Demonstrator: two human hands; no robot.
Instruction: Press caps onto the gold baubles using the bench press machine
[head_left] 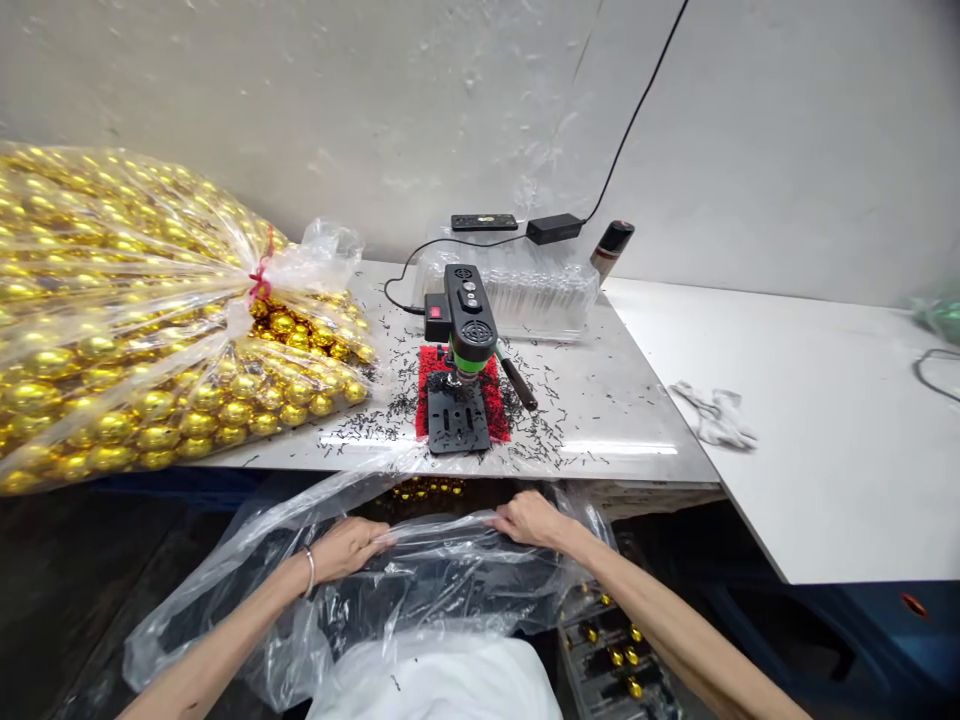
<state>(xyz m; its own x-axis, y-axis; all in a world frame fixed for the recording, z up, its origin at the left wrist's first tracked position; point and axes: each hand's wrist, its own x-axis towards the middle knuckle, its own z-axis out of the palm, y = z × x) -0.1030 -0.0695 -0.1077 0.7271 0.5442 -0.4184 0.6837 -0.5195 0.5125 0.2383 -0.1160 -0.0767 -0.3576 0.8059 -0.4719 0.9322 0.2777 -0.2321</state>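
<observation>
Both hands grip the near rim of a large clear plastic bag (pixel 442 590) below the table's front edge. My left hand (pixel 349 548) is closed on the film, with a bracelet at its wrist. To its right, my right hand (pixel 531 518) pinches the same rim, which is stretched between the two. Several gold balls (pixel 427 488) show in the bag's opening, under the table edge. Beyond the hands, a small black drill press (pixel 471 325) stands on a red mat (pixel 499 405), with black shavings scattered around it.
A big tied bag of gold balls (pixel 150 330) lies on the table's left. Behind the press are a clear plastic box (pixel 517 300), a power adapter (pixel 555 229) and a can (pixel 613 248). White gloves (pixel 716 415) lie right. A tray (pixel 592 665) holds gold balls below.
</observation>
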